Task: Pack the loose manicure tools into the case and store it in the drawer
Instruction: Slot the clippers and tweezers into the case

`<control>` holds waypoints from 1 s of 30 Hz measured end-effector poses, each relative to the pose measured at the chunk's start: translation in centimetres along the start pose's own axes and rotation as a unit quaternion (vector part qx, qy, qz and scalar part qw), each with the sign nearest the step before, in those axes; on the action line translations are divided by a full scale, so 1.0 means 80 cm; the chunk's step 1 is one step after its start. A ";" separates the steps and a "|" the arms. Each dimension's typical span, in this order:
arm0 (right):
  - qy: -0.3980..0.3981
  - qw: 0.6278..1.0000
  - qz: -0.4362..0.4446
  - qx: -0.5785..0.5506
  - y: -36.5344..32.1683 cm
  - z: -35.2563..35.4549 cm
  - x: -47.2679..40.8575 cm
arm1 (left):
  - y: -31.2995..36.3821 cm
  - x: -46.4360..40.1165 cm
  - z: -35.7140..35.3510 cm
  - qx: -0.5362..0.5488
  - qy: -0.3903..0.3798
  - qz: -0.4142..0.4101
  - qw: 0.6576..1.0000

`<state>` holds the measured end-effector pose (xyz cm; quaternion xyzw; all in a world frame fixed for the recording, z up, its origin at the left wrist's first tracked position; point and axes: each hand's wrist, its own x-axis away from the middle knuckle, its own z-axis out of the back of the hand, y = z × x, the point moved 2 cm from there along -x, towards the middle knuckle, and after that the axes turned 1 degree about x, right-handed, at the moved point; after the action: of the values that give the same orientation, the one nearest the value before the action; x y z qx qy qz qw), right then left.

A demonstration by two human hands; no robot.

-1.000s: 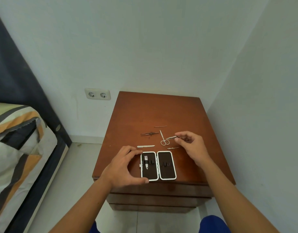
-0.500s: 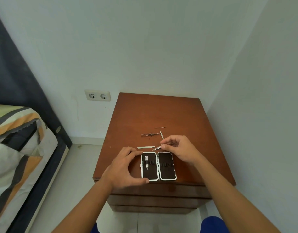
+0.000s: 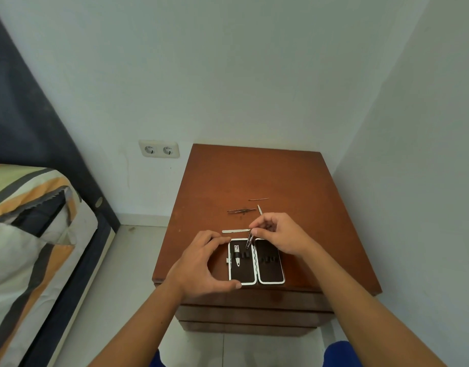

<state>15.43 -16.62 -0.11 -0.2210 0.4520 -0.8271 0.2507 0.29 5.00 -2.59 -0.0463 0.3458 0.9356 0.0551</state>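
The manicure case (image 3: 269,272) lies open near the front edge of the nightstand (image 3: 254,176), with two dark halves and white rims. A nail clipper (image 3: 237,256) sits strapped in the left half. My left hand (image 3: 201,263) grips the case's left edge between thumb and fingers. My right hand (image 3: 283,234) pinches a small metal tool (image 3: 249,241), tip down over the top of the left half. Loose behind the case lie a nail file (image 3: 234,231), tweezers (image 3: 241,210), a thin pick (image 3: 258,199) and a scissors tip (image 3: 259,209), mostly hidden by my right hand.
Closed drawer fronts (image 3: 254,313) show below the nightstand top. White walls close in behind and on the right. A bed with a striped cover (image 3: 29,221) stands to the left, and a double wall socket (image 3: 159,149) sits beside the nightstand.
My right hand picked up the small metal tool from the tabletop and carried it left and nearer, over the case. My left hand stayed on the case.
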 end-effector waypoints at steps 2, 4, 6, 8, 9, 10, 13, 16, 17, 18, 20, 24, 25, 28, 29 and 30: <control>-0.011 1.000 0.001 0.023 -0.003 0.001 -0.003 | 0.001 0.000 0.001 0.002 0.001 0.000 1.000; -0.023 0.999 0.009 0.048 -0.005 0.000 -0.004 | 0.000 0.000 0.001 -0.001 0.004 -0.003 1.000; -0.025 0.998 0.017 0.060 -0.006 -0.005 -0.005 | -0.001 0.000 0.001 -0.001 0.005 -0.002 1.000; -0.020 0.998 0.019 0.062 -0.004 -0.009 -0.004 | -0.001 0.000 0.000 -0.002 0.008 -0.004 1.000; -0.018 0.997 0.020 0.066 -0.003 -0.010 -0.004 | -0.001 0.000 0.000 -0.003 0.009 -0.004 1.000; -0.017 0.997 0.021 0.070 -0.002 -0.012 -0.004 | -0.001 0.000 0.000 -0.003 0.009 -0.005 1.000; -0.004 0.998 0.020 0.060 0.001 -0.014 -0.005 | 0.000 0.000 0.000 -0.001 0.013 -0.007 1.000; 0.004 0.999 0.017 0.043 0.001 -0.013 -0.006 | 0.002 0.001 0.001 -0.002 0.014 -0.006 1.000; 0.000 0.999 0.018 0.050 0.001 -0.012 -0.005 | 0.003 0.001 0.001 -0.001 0.013 -0.006 1.000; -0.008 0.998 0.021 0.060 0.000 -0.011 -0.006 | 0.003 0.001 0.001 -0.001 0.013 -0.005 1.000; -0.027 0.996 0.025 0.078 0.000 -0.011 -0.006 | 0.003 0.000 0.001 -0.002 0.011 -0.003 1.000; -0.043 0.994 0.033 0.095 0.007 -0.012 -0.007 | 0.002 0.000 0.001 -0.005 0.007 0.000 1.000; -0.044 0.994 0.035 0.095 0.008 -0.013 -0.006 | 0.002 0.000 0.000 -0.004 0.007 -0.001 1.000; -0.042 0.995 0.039 0.087 0.010 -0.013 -0.003 | 0.002 0.000 0.000 -0.002 0.005 0.001 1.000; -0.041 0.995 0.038 0.084 0.010 -0.013 -0.003 | 0.002 0.000 0.001 -0.003 0.004 0.002 1.000; -0.040 0.995 0.037 0.080 0.010 -0.013 -0.003 | 0.002 0.000 0.001 -0.004 0.004 0.001 1.000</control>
<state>15.13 -16.17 -1.33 -0.2160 0.3823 -0.8411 0.3158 0.27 4.94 -2.46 -0.0501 0.3426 0.9367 0.0523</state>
